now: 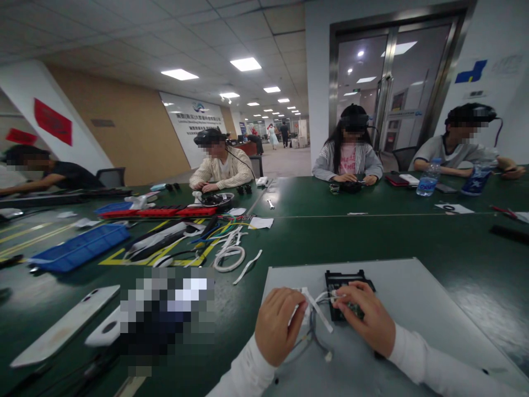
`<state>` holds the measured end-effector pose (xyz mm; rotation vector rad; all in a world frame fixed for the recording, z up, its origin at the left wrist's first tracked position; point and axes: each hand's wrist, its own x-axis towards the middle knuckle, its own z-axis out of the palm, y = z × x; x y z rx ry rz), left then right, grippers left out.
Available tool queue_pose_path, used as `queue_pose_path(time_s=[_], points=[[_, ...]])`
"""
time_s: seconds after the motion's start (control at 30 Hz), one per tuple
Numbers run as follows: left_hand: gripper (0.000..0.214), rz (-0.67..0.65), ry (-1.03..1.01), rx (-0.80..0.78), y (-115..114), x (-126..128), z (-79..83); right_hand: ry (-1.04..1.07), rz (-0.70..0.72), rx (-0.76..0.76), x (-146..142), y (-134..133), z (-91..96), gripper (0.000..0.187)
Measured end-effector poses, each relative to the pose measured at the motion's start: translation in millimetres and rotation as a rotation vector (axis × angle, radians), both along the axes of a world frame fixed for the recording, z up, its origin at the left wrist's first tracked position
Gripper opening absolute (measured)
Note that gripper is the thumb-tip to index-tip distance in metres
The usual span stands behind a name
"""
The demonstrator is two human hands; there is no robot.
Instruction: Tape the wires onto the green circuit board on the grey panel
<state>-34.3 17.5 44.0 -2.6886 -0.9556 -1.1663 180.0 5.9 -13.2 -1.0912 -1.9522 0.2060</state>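
Note:
On a grey metal panel (397, 286) lies a black plastic frame (333, 280) with a green circuit board (356, 310), partly hidden under my right hand. My right hand (367, 315) has thumb and fingertips closed at a small white connector (333, 295) on wires beside the frame. To the left, my left hand (280, 322) pinches a white strip (323, 315) by its upper end. The strip crosses a bundle of grey wires (316, 336), whose loose end hangs down over the panel. Whether the left fingers also grip the wires is hidden.
Left on the green table are a white ring of tubing (229, 258), loose strips, coloured wires, a blue tray (82, 246) and a white panel-like piece (68, 322). A small wrench (270, 204) lies farther back. Several people sit around the table; a water bottle (428, 179) stands at right.

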Motion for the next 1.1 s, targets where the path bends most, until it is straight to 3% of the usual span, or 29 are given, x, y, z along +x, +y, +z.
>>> queue_pose_path(time_s=[0.3,0.5,0.83,1.1], points=[[0.013,-0.042,0.026,-0.066,-5.2,4.4,-3.8,0.171,0.029,-0.197,12.3,-1.0,16.4,0.021],[0.013,-0.117,0.077,-0.095,-15.0,24.1,-6.7,0.218,-0.032,-0.263,33.5,-10.6,27.2,0.022],[0.013,-0.301,0.279,-0.063,-16.0,64.1,-10.4,0.241,-0.109,-0.430,70.5,-35.5,14.0,0.023],[0.015,-0.309,0.317,-0.046,-9.1,78.9,-25.5,0.135,-0.150,-0.491,91.3,-42.8,5.6,0.025]])
